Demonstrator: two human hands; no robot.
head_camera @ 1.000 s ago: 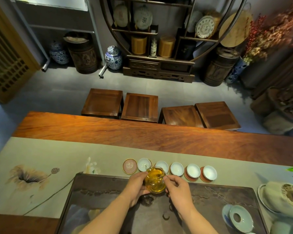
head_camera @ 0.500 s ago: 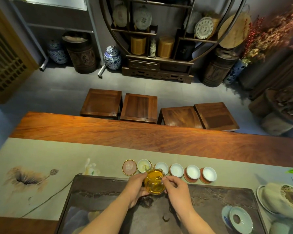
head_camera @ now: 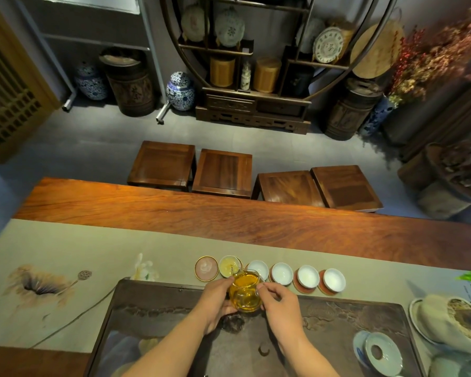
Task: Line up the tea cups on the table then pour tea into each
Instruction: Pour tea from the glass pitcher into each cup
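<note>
I see a row of five small white-lined tea cups running from nine to three o'clock on the grey-green table runner (head_camera: pixel 98 240), just beyond the dark tea tray (head_camera: pixel 337 308). The leftmost cup (head_camera: pixel 230 266) holds pale yellow tea; the second cup (head_camera: pixel 257 269), third cup (head_camera: pixel 282 273), fourth cup (head_camera: pixel 308 276) and fifth cup (head_camera: pixel 334 279) look empty. At nine o'clock of the row lies a pink round coaster (head_camera: pixel 206 268). A clear glass pitcher (head_camera: pixel 245 291) of amber tea tilts toward the leftmost cup, spout over its rim.
</note>
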